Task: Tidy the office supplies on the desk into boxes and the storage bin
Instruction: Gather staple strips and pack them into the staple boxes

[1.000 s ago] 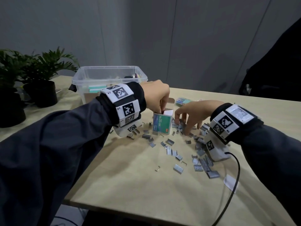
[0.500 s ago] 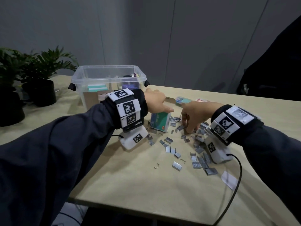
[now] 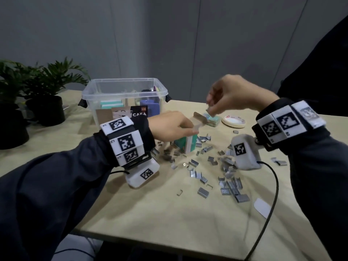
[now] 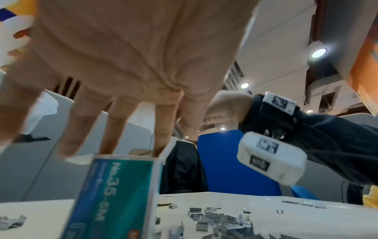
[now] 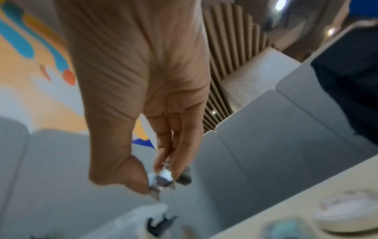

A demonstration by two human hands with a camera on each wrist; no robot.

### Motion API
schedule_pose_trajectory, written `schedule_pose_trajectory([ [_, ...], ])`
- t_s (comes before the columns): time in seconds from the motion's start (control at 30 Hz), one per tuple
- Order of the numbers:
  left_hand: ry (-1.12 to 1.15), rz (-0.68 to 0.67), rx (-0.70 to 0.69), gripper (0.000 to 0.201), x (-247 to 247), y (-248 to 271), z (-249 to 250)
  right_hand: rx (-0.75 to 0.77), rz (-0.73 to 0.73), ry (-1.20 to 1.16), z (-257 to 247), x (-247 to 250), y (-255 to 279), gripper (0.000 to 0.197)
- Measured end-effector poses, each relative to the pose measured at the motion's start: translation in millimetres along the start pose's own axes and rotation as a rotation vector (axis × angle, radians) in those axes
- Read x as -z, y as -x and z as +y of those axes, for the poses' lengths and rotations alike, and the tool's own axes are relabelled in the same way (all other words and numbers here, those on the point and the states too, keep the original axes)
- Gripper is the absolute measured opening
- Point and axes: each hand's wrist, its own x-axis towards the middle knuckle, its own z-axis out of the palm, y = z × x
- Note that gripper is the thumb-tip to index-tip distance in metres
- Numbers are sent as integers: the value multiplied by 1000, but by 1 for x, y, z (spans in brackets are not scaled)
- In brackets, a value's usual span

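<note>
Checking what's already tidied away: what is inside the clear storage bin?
Through the storage bin wall: a stack of teal-and-white pads and a purple object. A card covers its lower front; the rest is unclear.

Staple box upright mid-desk, flap open, loose staples strewn to its right.

The small teal-and-white box stands on end, flap tipped up and back, "No.35-5M" running down its teal face in the left wrist view. Silver staple strips lie scattered flat around its base and spread out to its right and nearer the desk's front edge. A few strips are up off the desk, above and just right of the box top. Behind the box to its left sits the clear storage bin, lid off, coloured items inside. A tape roll lies flat behind the box to its right, a second teal box between them.
</note>
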Motion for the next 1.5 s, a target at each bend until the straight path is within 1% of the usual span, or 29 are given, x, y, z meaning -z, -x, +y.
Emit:
schedule_pose_trajectory([
  [0.07,-26,-57,-25,47,2,10,3,22,47,-120,-13,-1,-2,22],
  [0.1,-56,-107,-31,51,2,15,6,23,52,-154,-19,-5,-4,23],
  [0.17,-100,-226,-20,57,2,23,12,-5,16,-187,-26,-17,-10,22],
  [0.23,-100,-286,4,62,1,25,14,-56,-43,-214,-28,-31,-18,22],
  [0.33,-119,-293,13,67,-2,28,17,-120,-121,-156,-29,-47,-27,22],
  [0.43,-152,-305,46,66,-3,30,21,-152,-181,-96,-30,-50,-29,24],
  [0.5,-154,-308,69,66,-2,29,20,-146,-174,-105,-31,-45,-30,23],
  [0.63,-134,-311,56,70,-3,27,17,-152,-116,-66,-26,-28,-26,15],
  [0.7,-183,-259,61,68,-2,26,18,-158,-63,-5,-15,-19,-23,10],
  [0.73,-216,-192,51,65,0,25,18,-171,-53,32,-8,-16,-20,8],
  [0.77,-248,-96,29,59,1,24,20,-193,-63,71,1,-12,-17,8],
  [0.83,-262,140,-32,46,1,20,25,-273,-131,149,21,-9,-10,12],
  [0.87,-237,229,-67,42,1,18,29,-321,-188,193,31,-8,-5,17],
  [0.9,-203,261,-102,37,1,16,34,-365,-251,238,40,-8,0,22],
  [0.93,-168,231,-126,35,0,14,39,-402,-315,284,47,-9,7,27],
  [0.97,-147,148,-135,36,-1,13,45,-435,-370,324,54,-9,14,32],
  [1.0,-147,29,-128,41,-3,11,49,-470,-413,362,60,-9,21,41],
  [1.03,-165,-98,-110,50,-5,10,53,-502,-445,393,67,-9,26,52],
  [1.07,-191,-211,-78,61,-7,9,56,-535,-466,412,74,-9,31,67],
  [1.13,-225,-367,-16,76,-12,9,58,-579,-482,406,83,-9,39,102],
  [1.17,-220,-418,10,79,-14,9,59,-591,-483,384,87,-9,42,120],
  [1.2,-195,-459,37,80,-17,9,60,-596,-486,348,92,-9,42,133],
  [1.23,-155,-491,59,79,-20,7,61,-596,-494,300,98,-10,42,138],
  [1.27,-111,-513,73,76,-24,6,62,-594,-508,255,98,-11,42,135],
  [1.33,-28,-527,83,71,-31,0,66,-569,-542,200,93,-17,43,120],
  [1.4,36,-492,80,63,-38,-7,72,-527,-585,201,83,-25,43,110],
  [1.43,54,-466,74,56,-41,-11,75,-509,-601,189,78,-29,44,101],
  [1.5,73,-422,64,35,-46,-19,82,-472,-615,127,71,-36,44,78],
])
